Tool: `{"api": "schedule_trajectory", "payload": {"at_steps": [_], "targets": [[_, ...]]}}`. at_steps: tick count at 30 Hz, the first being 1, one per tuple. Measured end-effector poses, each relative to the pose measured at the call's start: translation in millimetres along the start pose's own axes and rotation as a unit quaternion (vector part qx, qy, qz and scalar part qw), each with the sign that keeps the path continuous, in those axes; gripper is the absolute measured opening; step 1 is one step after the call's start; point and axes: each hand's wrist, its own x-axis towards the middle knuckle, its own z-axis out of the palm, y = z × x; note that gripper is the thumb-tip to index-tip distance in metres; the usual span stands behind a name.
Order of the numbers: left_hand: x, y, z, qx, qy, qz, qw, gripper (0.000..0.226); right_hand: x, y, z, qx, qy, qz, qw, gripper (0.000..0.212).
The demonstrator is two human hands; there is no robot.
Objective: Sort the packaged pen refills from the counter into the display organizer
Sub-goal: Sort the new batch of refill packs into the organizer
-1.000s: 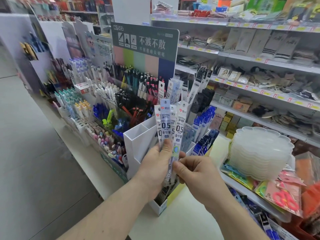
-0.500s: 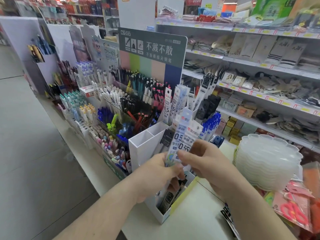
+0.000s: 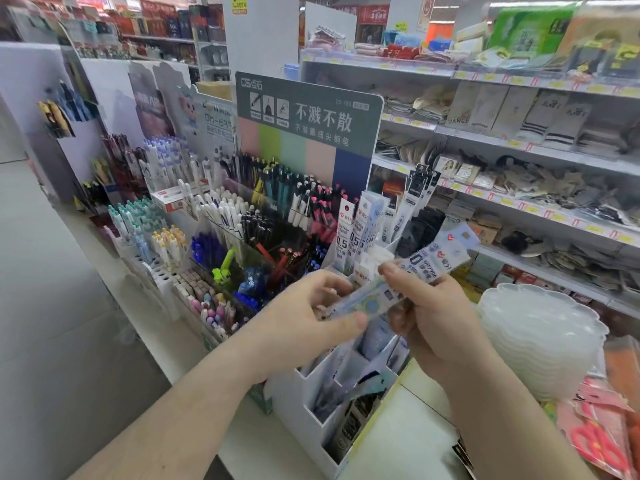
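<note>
White display organizer (image 3: pixel 304 393): several slots already stocked. Refill packs (image 3: pixel 408 282) held slantwise above it, left hand (image 3: pixel 304 320) and right hand (image 3: pixel 436 320) fingers pinching them; none slotted yet. Desk (image 3: pixel 398 445) stock unseen.

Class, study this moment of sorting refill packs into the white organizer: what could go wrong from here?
1. Both hands, left hand and right hand, hold several thin refill packs together; one might slip from the grip.
2. The packs lie tilted above the white organizer, so one may drop into the wrong compartment.
</note>
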Motion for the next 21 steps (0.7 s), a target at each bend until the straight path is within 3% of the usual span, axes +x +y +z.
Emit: {"api": "schedule_trajectory", "payload": {"at_steps": [2, 4, 8, 13, 21], "targets": [[4, -3, -12, -0.125, 0.041, 0.018, 0.991, 0.040, 7, 0, 9, 0.063, 0.034, -0.010, 0.997, 0.010], [7, -4, -19, -0.161, 0.049, 0.053, 0.984, 0.034, 13, 2, 21, 0.078, 0.034, -0.007, 0.996, 0.008], [17, -10, -26, -0.214, 0.050, 0.064, 0.973, 0.022, 23, -1, 40, -0.026, -0.002, -0.011, 1.000, 0.006], [26, -18, -46, -0.338, 0.023, 0.031, 0.940, 0.035, 40, -11, 57, -0.082, -0.009, -0.027, 0.996, 0.024], [40, -34, -70, -0.425, -0.010, 0.025, 0.905, 0.036, 52, -20, 91, -0.211, 0.040, -0.049, 0.975, 0.033]]}}
